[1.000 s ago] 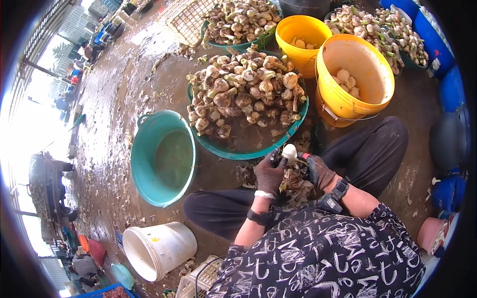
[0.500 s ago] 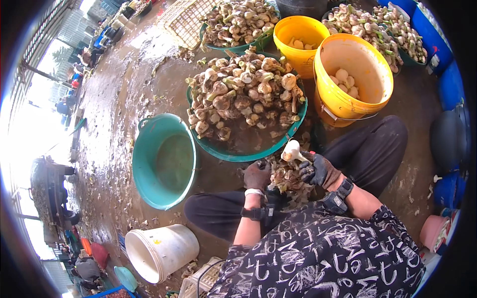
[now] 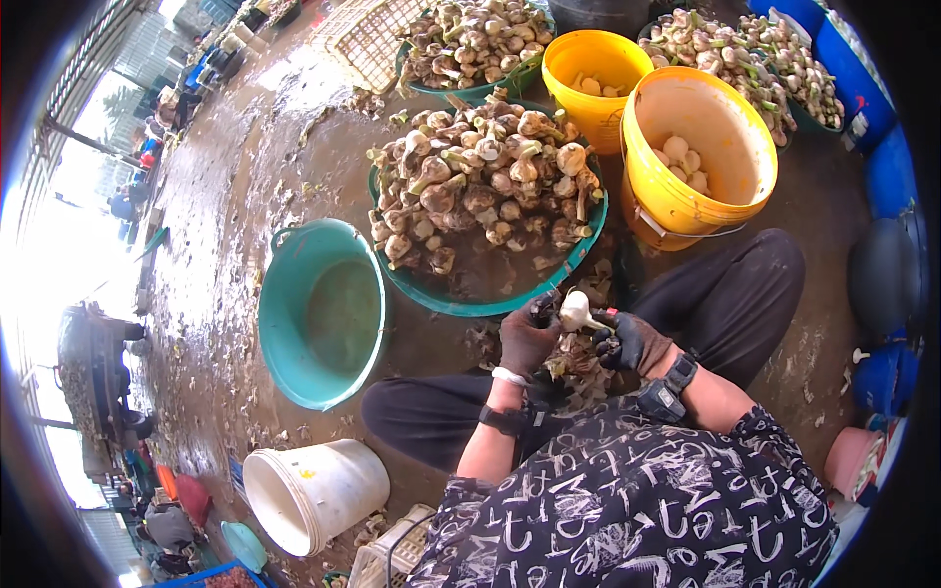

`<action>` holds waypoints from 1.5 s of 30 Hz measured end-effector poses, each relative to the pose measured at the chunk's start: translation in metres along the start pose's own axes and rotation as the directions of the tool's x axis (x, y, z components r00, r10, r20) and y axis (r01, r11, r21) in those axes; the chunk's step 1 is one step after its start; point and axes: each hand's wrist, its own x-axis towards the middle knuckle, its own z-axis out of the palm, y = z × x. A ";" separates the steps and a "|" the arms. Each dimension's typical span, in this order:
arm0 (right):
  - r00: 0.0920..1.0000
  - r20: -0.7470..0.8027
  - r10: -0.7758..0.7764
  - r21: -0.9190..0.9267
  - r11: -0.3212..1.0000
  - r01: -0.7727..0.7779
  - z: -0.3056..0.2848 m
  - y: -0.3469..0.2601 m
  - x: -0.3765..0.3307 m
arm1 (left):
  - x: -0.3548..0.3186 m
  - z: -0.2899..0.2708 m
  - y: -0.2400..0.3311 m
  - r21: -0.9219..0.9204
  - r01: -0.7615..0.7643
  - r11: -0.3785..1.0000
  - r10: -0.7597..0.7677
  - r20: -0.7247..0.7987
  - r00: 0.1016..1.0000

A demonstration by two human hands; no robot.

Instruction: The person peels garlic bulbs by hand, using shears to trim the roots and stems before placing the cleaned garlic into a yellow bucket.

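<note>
In the head view, the right hand [image 3: 635, 343], in a dark glove, had its grip pinched on a peeled white garlic bulb [image 3: 574, 312], held just above the lap. The left hand [image 3: 526, 339], also gloved, sat closed just left of the bulb; what its grip pinched could not be told. Beyond the grips lay a teal basin [image 3: 490, 299] heaped with unpeeled garlic [image 3: 480, 181]. Right of it stood a yellow bucket [image 3: 698, 147] with peeled bulbs, and left an empty teal tub [image 3: 323, 314].

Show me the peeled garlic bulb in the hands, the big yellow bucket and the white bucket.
peeled garlic bulb [image 3: 573, 312], head view, its white body.
big yellow bucket [image 3: 655, 196], head view, outer wall.
white bucket [image 3: 343, 485], head view, its side.
</note>
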 end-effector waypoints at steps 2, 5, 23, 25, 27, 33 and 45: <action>0.998 0.052 0.020 0.186 0.982 -0.029 -0.002 0.005 0.003 | -0.001 0.000 -0.006 -0.089 0.011 0.996 -0.014 -0.034 0.999; 0.993 0.110 0.033 0.391 0.917 -0.074 -0.008 0.005 0.005 | -0.007 0.002 -0.002 -0.261 0.015 0.965 -0.047 -0.115 0.992; 0.919 0.351 0.181 0.533 0.768 -0.355 0.009 -0.001 0.004 | -0.001 -0.019 -0.027 0.515 0.274 0.812 -0.187 -0.216 0.958; 0.916 0.367 0.160 0.617 0.695 -0.368 0.014 -0.004 0.002 | -0.006 -0.019 -0.028 0.539 0.338 0.771 -0.287 -0.180 0.941; 0.931 0.322 0.171 0.620 0.705 -0.343 0.006 -0.002 0.002 | -0.010 -0.015 -0.018 0.027 0.179 0.983 -0.172 -0.161 0.972; 0.946 0.249 0.206 0.592 0.741 -0.317 0.003 0.000 0.004 | -0.022 -0.011 0.029 -0.149 -0.155 0.977 0.140 -0.111 0.984; 0.922 0.268 0.280 0.485 0.788 -0.380 -0.008 0.005 0.008 | -0.018 -0.025 0.030 -0.093 -0.063 0.994 0.068 0.048 0.997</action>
